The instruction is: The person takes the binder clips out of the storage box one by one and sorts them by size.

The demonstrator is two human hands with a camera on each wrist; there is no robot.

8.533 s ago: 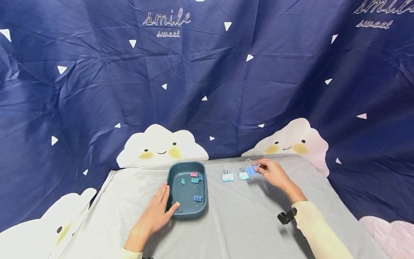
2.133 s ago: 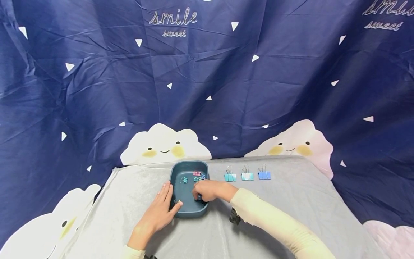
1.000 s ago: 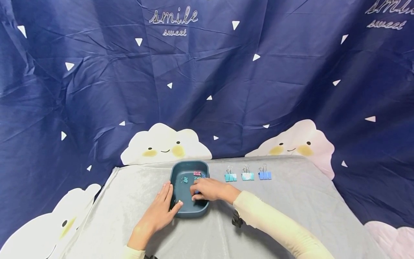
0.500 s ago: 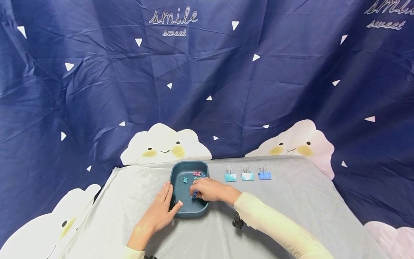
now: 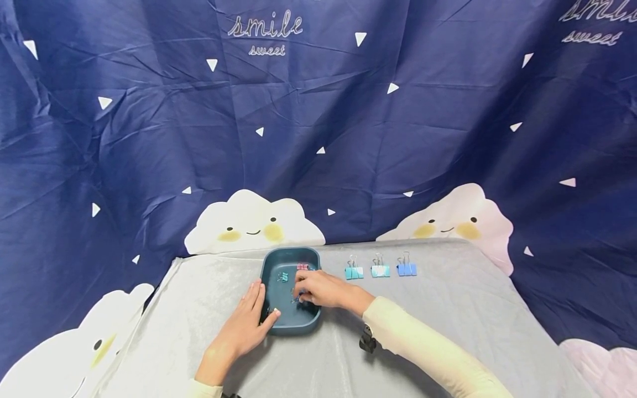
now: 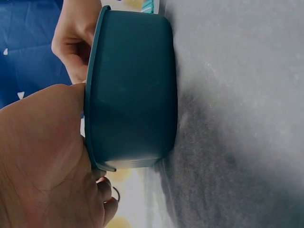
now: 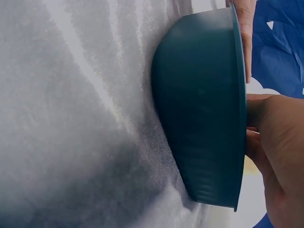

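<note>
Now the small blue clip is inside the dark teal box, toward its right side, pinched between the thumb and fingers of the right hand, which partly hide it. The left hand rests along the box's left rim, fingers extended, thumb at the near end. Being so little, the clip should weigh next to nothing; its body looks stiff and smooth, so it may slip or turn in a loose pinch, though it hardly seems fragile. The folded body is likely the surest place to hold, since the thin wire handles probably swing. A small pink clip and a small teal clip lie farther back in the box. Compared with the earliest frame, the right hand has left the large blue clip, which now sits at the right end of a spaced row with two teal-and-white clips on the grey cloth; the small blue clip, then lying loose in the box, is now between the fingers, while the left hand keeps much the same place.
</note>
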